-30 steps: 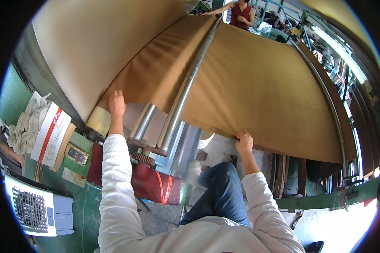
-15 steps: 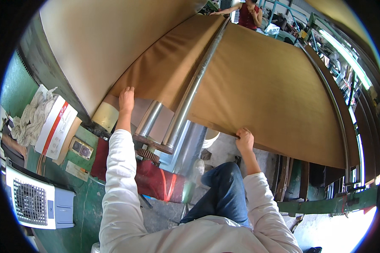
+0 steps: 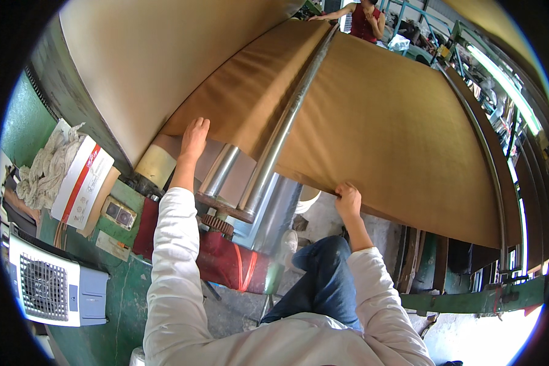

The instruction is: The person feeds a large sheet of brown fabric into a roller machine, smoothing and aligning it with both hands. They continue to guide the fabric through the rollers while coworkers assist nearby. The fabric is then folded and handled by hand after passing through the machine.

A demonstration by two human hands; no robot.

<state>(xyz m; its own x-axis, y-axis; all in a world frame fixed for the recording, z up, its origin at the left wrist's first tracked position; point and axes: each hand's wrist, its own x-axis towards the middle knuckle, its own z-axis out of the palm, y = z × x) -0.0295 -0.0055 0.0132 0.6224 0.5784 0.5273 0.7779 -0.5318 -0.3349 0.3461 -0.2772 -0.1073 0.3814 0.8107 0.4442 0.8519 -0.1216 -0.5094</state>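
A wide sheet of brown paper (image 3: 384,122) runs over a long metal roller (image 3: 280,134) of a green machine. My left hand (image 3: 194,138) lies flat on the sheet's near left edge, fingers spread, beside the big paper roll (image 3: 140,67). My right hand (image 3: 348,199) pinches the sheet's near edge to the right of the roller. At the far end of the sheet another person (image 3: 366,18) in a red top holds the paper with an outstretched arm.
Gears (image 3: 216,224) and a red cover (image 3: 226,265) sit under the roller by my knee. On the left lie a white and red carton (image 3: 82,180), crumpled cloth (image 3: 43,168) and a small white fan heater (image 3: 52,283). Green frame rails (image 3: 476,300) run at the lower right.
My left hand has slid farther up along the sheet's left edge toward the big roll. My right hand keeps its hold on the near edge.
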